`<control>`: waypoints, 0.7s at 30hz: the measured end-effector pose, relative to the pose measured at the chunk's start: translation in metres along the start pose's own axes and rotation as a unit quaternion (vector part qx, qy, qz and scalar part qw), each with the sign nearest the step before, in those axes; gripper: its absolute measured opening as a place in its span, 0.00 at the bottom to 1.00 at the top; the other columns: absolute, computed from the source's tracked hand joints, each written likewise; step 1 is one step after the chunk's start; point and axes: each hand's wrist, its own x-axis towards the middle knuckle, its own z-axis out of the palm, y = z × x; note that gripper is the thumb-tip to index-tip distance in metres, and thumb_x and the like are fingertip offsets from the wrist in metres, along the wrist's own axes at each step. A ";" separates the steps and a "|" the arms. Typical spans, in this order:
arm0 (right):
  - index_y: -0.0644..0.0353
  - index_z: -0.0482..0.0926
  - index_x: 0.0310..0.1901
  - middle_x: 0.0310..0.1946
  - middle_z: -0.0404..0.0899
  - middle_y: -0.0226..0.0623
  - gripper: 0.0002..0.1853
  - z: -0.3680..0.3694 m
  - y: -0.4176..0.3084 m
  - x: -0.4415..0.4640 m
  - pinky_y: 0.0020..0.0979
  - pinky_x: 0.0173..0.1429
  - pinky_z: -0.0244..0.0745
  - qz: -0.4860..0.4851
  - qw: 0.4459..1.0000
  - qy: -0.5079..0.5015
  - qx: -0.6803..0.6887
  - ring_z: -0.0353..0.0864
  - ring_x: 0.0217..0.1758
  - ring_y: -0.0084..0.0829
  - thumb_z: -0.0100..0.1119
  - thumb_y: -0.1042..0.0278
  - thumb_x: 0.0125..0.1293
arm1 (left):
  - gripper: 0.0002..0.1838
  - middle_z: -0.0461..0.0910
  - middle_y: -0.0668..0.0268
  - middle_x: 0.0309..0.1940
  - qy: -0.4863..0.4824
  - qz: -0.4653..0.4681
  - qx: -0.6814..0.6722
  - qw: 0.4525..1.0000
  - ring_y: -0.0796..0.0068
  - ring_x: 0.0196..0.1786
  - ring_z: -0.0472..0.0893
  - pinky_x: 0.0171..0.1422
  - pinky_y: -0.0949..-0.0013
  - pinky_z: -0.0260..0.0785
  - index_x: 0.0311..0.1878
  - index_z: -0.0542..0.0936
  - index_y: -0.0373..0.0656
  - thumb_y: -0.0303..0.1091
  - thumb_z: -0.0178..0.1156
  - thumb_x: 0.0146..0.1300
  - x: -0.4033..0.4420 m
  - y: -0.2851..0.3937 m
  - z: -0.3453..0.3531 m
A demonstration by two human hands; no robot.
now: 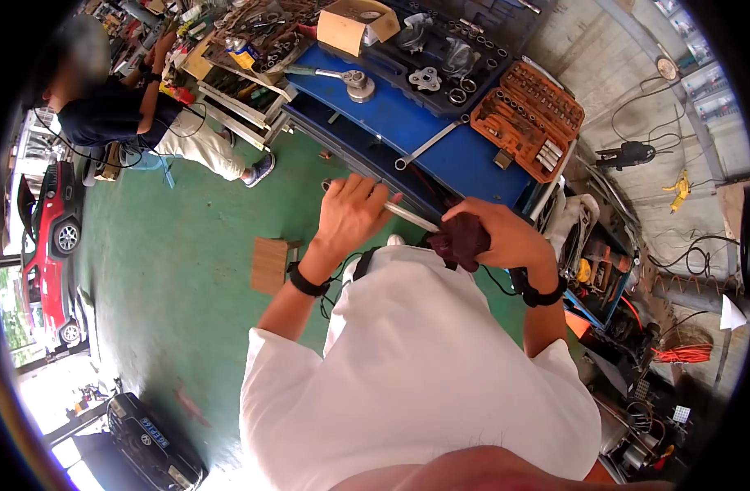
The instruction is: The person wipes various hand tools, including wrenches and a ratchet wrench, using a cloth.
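A long silver wrench (411, 217) is in front of my body, slanting down to the right. My left hand (354, 211) is closed around it near one end, where a small ring shows past the fingers. In my right hand (499, 233) is a bunched dark red cloth (460, 243), pressed against the wrench's other end and hiding it. On the blue workbench (383, 114) beyond my hands lie another combination wrench (430, 143) and a ratchet handle (342, 75) with a round head.
An orange socket set case (529, 119) lies open at the bench's right, beside a dark tool case (452, 61). A cardboard box (357, 26) sits at the back. Another person (117, 110) is at the left. A wooden stool (270, 264) stands on the green floor.
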 end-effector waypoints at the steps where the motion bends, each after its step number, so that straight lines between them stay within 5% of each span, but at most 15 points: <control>1: 0.54 0.75 0.55 0.45 0.78 0.40 0.31 -0.002 -0.001 -0.002 0.39 0.54 0.77 -0.010 0.999 0.027 -0.032 0.80 0.51 0.47 0.69 0.77 0.44 | 0.17 0.67 0.68 0.23 -0.008 -0.015 -0.005 1.000 0.66 0.31 0.71 0.38 0.64 0.60 0.25 0.72 0.48 0.43 0.71 0.58 0.001 -0.001 -0.002; 5: 0.53 0.76 0.52 0.44 0.77 0.40 0.29 -0.012 0.002 -0.018 0.39 0.51 0.76 -0.024 0.992 0.049 -0.110 0.80 0.48 0.49 0.69 0.77 0.43 | 0.19 0.70 0.65 0.19 -0.031 -0.098 -0.004 0.995 0.63 0.28 0.74 0.38 0.62 0.61 0.21 0.72 0.46 0.42 0.69 0.59 -0.012 -0.028 0.004; 7: 0.54 0.76 0.49 0.43 0.76 0.40 0.27 -0.017 0.020 -0.036 0.40 0.48 0.76 0.045 0.984 0.065 -0.159 0.78 0.46 0.51 0.69 0.76 0.42 | 0.21 0.73 0.60 0.16 -0.032 -0.128 -0.026 0.991 0.57 0.22 0.73 0.32 0.60 0.60 0.20 0.73 0.42 0.42 0.65 0.65 -0.036 -0.056 0.005; 9: 0.53 0.76 0.52 0.46 0.77 0.39 0.29 -0.015 0.032 -0.052 0.38 0.52 0.76 0.057 0.985 0.085 -0.136 0.80 0.48 0.47 0.69 0.77 0.43 | 0.20 0.73 0.57 0.14 -0.074 -0.365 -0.156 0.915 0.57 0.17 0.70 0.25 0.56 0.59 0.23 0.76 0.38 0.39 0.60 0.70 -0.057 -0.066 -0.002; 12: 0.56 0.76 0.57 0.49 0.77 0.38 0.33 0.002 0.048 -0.057 0.35 0.56 0.76 0.034 0.985 0.167 0.039 0.81 0.51 0.40 0.72 0.78 0.45 | 0.18 0.72 0.51 0.15 -0.022 -0.469 -0.242 0.849 0.51 0.16 0.69 0.21 0.55 0.58 0.27 0.76 0.34 0.37 0.58 0.72 -0.080 -0.073 0.006; 13: 0.58 0.75 0.58 0.50 0.77 0.38 0.34 0.011 0.051 -0.050 0.34 0.57 0.75 0.033 0.962 0.227 0.146 0.81 0.53 0.37 0.73 0.77 0.45 | 0.18 0.72 0.51 0.15 -0.022 -0.472 -0.241 0.848 0.51 0.16 0.69 0.21 0.55 0.58 0.27 0.76 0.34 0.37 0.58 0.72 -0.080 -0.069 0.006; 15: 0.60 0.75 0.60 0.51 0.76 0.37 0.35 0.024 0.057 -0.031 0.33 0.58 0.74 0.031 0.925 0.284 0.251 0.80 0.54 0.34 0.75 0.76 0.46 | 0.16 0.62 0.64 0.13 -0.040 -0.412 -0.341 0.844 0.80 0.19 0.65 0.23 0.65 0.57 0.30 0.78 0.33 0.35 0.59 0.70 -0.073 -0.052 0.008; 19: 0.61 0.75 0.58 0.53 0.76 0.41 0.33 0.033 0.028 0.026 0.32 0.55 0.75 -0.181 0.898 0.386 0.105 0.80 0.50 0.36 0.77 0.74 0.47 | 0.10 0.76 0.58 0.18 -0.180 -0.153 -0.346 0.908 0.69 0.23 0.77 0.32 0.58 0.70 0.38 0.82 0.35 0.34 0.61 0.67 -0.017 -0.001 0.011; 20: 0.60 0.76 0.58 0.54 0.77 0.43 0.32 0.034 0.009 0.036 0.32 0.54 0.75 -0.278 0.871 0.401 0.053 0.80 0.48 0.36 0.77 0.74 0.48 | 0.09 0.80 0.59 0.22 -0.215 -0.138 -0.475 0.842 0.67 0.27 0.79 0.36 0.60 0.72 0.41 0.82 0.37 0.34 0.61 0.67 -0.007 0.011 0.011; 21: 0.60 0.76 0.58 0.54 0.77 0.43 0.32 0.036 -0.004 0.043 0.32 0.54 0.75 -0.278 0.871 0.402 0.050 0.80 0.48 0.36 0.77 0.74 0.48 | 0.09 0.84 0.60 0.26 -0.243 -0.119 -0.593 0.758 0.66 0.30 0.82 0.40 0.62 0.74 0.45 0.83 0.39 0.33 0.61 0.67 0.001 0.021 0.014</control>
